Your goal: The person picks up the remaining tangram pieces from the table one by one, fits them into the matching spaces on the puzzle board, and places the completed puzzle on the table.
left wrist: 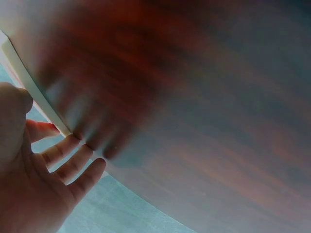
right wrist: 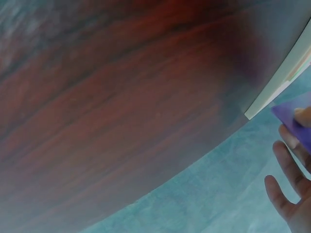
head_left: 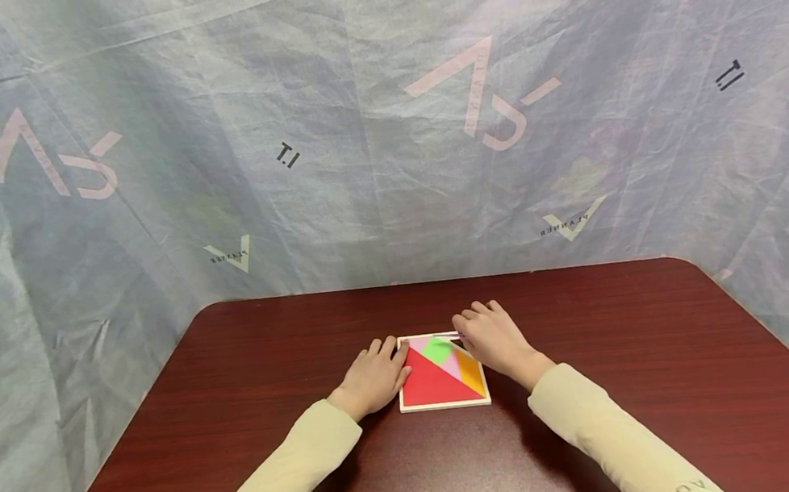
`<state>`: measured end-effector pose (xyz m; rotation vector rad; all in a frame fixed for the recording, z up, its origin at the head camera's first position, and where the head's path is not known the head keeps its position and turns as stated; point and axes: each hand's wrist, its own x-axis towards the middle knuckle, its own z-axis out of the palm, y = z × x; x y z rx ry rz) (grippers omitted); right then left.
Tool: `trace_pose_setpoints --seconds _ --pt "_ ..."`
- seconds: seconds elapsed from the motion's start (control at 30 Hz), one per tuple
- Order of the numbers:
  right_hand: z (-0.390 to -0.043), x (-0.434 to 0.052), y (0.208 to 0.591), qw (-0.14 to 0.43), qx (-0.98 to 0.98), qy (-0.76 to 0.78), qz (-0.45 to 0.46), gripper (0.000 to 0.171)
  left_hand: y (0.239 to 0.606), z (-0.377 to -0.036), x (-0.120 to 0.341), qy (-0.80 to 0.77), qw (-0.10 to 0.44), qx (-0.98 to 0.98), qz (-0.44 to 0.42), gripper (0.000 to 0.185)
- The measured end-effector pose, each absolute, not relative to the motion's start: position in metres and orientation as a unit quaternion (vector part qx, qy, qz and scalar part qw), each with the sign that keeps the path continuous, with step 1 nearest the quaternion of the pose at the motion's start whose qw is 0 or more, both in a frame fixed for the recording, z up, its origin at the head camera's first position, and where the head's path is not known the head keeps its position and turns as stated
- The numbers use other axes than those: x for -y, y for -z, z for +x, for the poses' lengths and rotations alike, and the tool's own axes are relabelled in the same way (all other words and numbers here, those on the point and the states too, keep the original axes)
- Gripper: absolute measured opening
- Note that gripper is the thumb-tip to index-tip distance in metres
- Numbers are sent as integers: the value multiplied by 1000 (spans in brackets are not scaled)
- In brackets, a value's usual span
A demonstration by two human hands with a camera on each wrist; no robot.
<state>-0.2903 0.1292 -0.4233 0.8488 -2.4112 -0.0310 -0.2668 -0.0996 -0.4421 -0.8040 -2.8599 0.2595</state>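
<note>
Sleeves come first, two pale ones, closest to us at the bottom of the head view. We go from left to right.

Our left hand (head_left: 373,378) lies on the dark red desk (head_left: 279,454). Its fingers are nearly straight and relaxed. The fingertips touch the left edge of the puzzle tray (head_left: 445,405). It holds nothing. In the left wrist view we see those fingers (left wrist: 73,160) against the pale tray edge (left wrist: 29,82).

Next comes the tray, flat on the desk, right between our two hands. It is square, so it has no long side. Inside we see a big red triangle (head_left: 434,383), a green piece (head_left: 437,349), a pink piece (head_left: 452,365) and an orange piece (head_left: 472,375).

Then our right hand (head_left: 494,340). It sits at the far right corner of the tray, fingers curled down. In the right wrist view it pinches a flat purple piece (right wrist: 294,119) just beside the tray corner (right wrist: 279,87). From the head view the hand hides most of that piece, and only a thin light edge shows by the fingertips.

We think the spot for the purple piece is at the tray's far right corner, right under the right hand. So the right hand is the nearer one. The left hand only steadies the tray from the other side.

Behind the desk hangs a wrinkly grey sheet (head_left: 384,158) with pink marks.
</note>
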Motion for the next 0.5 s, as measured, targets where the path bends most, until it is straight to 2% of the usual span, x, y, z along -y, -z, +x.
trace_pose_setpoints --seconds 0.5 --pt "-295 -126 431 279 910 39 306 16 442 -267 100 -91 86 954 -272 46"
